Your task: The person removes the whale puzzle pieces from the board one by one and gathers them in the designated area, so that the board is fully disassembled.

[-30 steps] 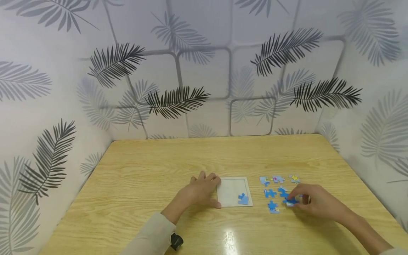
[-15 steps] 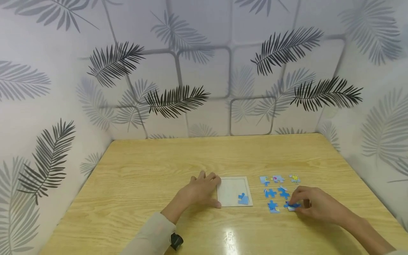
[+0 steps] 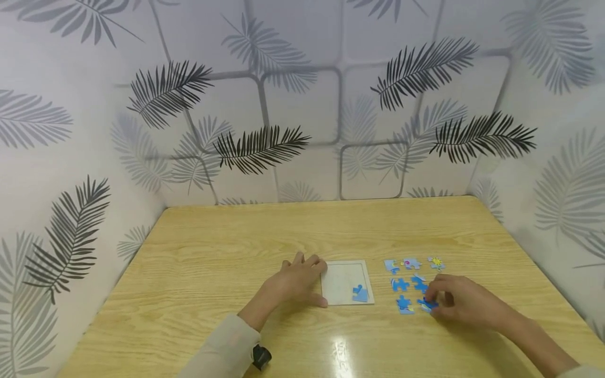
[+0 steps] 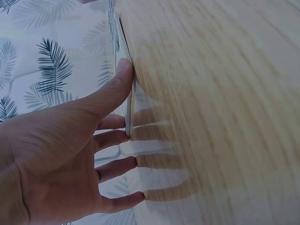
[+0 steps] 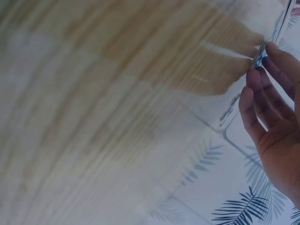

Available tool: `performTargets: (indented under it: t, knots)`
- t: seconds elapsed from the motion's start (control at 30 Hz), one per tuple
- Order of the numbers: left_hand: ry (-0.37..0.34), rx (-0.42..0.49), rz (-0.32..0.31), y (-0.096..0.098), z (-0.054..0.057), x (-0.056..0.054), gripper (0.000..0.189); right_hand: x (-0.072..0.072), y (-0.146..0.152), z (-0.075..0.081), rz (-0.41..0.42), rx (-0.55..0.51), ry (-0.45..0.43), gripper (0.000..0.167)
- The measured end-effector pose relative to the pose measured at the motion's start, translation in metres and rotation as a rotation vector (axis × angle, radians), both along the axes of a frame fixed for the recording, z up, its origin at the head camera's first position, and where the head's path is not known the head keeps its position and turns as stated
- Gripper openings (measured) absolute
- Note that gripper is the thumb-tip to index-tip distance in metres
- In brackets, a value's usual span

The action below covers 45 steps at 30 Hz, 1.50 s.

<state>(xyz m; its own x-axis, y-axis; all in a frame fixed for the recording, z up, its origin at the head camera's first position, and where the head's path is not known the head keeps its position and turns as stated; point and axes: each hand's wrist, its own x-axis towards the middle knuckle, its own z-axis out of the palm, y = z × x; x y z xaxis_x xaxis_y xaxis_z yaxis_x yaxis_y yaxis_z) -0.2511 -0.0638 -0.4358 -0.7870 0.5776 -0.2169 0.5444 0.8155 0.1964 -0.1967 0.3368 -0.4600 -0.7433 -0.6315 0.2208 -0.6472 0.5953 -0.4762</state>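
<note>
At the left side of a shallow white puzzle tray [image 3: 337, 283], my left hand [image 3: 299, 283] rests with fingers spread and thumb near its lower corner. In the left wrist view the thumb [image 4: 123, 70] touches the tray's edge, and the other fingertips meet the tabletop. One light-blue puzzle piece [image 3: 361, 295] lies in the tray's lower right corner. To the right of the tray, my right hand [image 3: 465, 302] pinches a darker blue puzzle piece [image 3: 427, 304] between thumb and fingers, low at the table. The fingers partly cover this piece.
Several loose pieces lie in rough rows between tray and right hand, among them a sun piece [image 3: 436, 263], a blue piece [image 3: 404, 304] and a pink-marked piece [image 3: 411, 263]. The wooden table [image 3: 227, 236] meets leaf-patterned walls [image 3: 302, 173] at the back and sides.
My right hand has lowered the blue piece to the table and shifted it slightly left, close to its neighbours. The left hand keeps its place by the tray.
</note>
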Motion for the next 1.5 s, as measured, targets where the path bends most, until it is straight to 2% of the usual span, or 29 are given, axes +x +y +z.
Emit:
performTargets:
  t: [0.1,0.37,0.5,0.53,0.63,0.77,0.9,0.97,1.17,1.33,1.5]
  knots:
    - [0.001,-0.005,0.000,0.000,0.001,0.000,0.071,-0.001,-0.003,0.001,0.000,0.027,0.011,0.024]
    - [0.002,-0.014,-0.002,-0.002,0.002,-0.001,0.071,-0.003,-0.004,0.002,0.045,0.007,0.041,0.030]
    - [0.004,-0.005,-0.003,-0.003,0.004,0.001,0.071,-0.004,-0.011,0.011,0.033,-0.023,0.060,0.029]
    - [0.015,-0.002,-0.008,-0.004,0.001,-0.001,0.071,-0.005,-0.015,0.013,0.033,-0.033,0.062,0.029]
    - [0.013,0.006,-0.008,-0.004,0.003,0.000,0.070,-0.010,-0.034,0.020,0.040,-0.040,0.072,0.028]
    - [0.000,0.017,-0.003,-0.003,0.001,-0.003,0.069,-0.016,-0.069,0.023,0.061,-0.019,0.039,0.027]
    - [0.003,0.018,-0.011,-0.001,-0.011,-0.009,0.070,-0.022,-0.102,0.019,0.041,0.019,-0.087,0.028]
    - [0.009,0.021,-0.014,-0.001,-0.016,-0.012,0.070,-0.025,-0.116,0.016,0.038,0.043,-0.114,0.029]
    - [0.014,0.011,-0.007,0.000,-0.020,-0.012,0.071,-0.029,-0.136,0.007,0.027,0.112,-0.084,0.028]
    - [0.005,0.004,-0.001,0.001,-0.012,-0.007,0.069,-0.025,-0.134,0.013,0.024,0.102,-0.106,0.025]
    - [-0.010,0.005,-0.003,0.002,0.001,0.000,0.067,-0.018,-0.114,0.016,0.012,0.036,-0.104,0.025]
